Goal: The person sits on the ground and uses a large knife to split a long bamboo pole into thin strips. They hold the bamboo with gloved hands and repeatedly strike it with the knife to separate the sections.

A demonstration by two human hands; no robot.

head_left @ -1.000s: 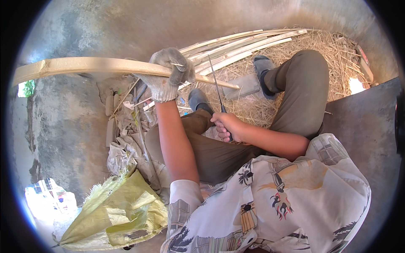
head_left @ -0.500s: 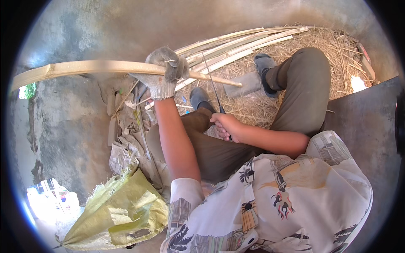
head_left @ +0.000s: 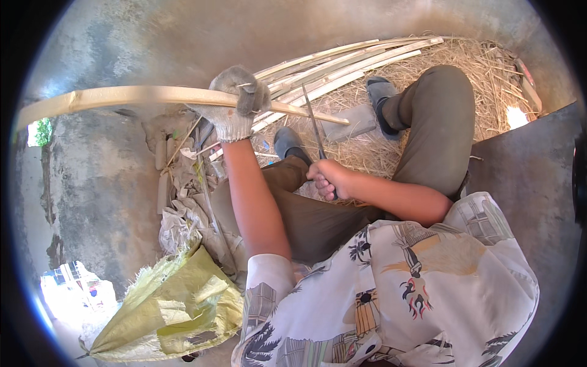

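Note:
My left hand (head_left: 235,104), in a grey and white knitted work glove, is closed around a long pale bamboo strip (head_left: 140,95). The strip runs from the far left edge to a tip a little right of the glove, near a grey brick-like block (head_left: 350,124) on the floor. In my bare right hand (head_left: 330,177) is a knife (head_left: 314,124), its dark handle wrapped by my fingers. The narrow blade points up and away from me, crossing the strip's right part in the picture; whether they touch I cannot tell.
More split bamboo strips (head_left: 342,64) lie beyond my feet on straw-like shavings (head_left: 440,61). At lower left sits a yellow woven sack (head_left: 195,306), with crumpled pale sheeting (head_left: 177,229) behind it. A dark panel (head_left: 526,165) stands at my right.
The knife has turned in my right hand: its blade now shows broader and its tip sits slightly farther right. My left hand has shifted barely, still holding the bamboo strip.

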